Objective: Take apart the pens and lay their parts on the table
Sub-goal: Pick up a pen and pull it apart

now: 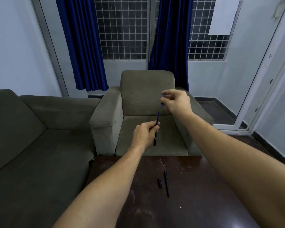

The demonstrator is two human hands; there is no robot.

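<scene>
Before a grey armchair (pixel 146 102), above a scratched dark worktop (pixel 196 203), the left hand (pixel 145 134) is pinching a near-upright pen barrel (pixel 155 137); the right hand's (pixel 176 101) grip is closing on its blue refill (pixel 158 116). A capped pen (pixel 166 184) and a cap (pixel 160 183) are lying on the worktop.

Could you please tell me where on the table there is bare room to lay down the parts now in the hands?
The dark table is bare between the left forearm and the short cap, and between the long pen and the right forearm. The far edge by the armchair is free too. Only the cap-and-pen spot is taken.
</scene>
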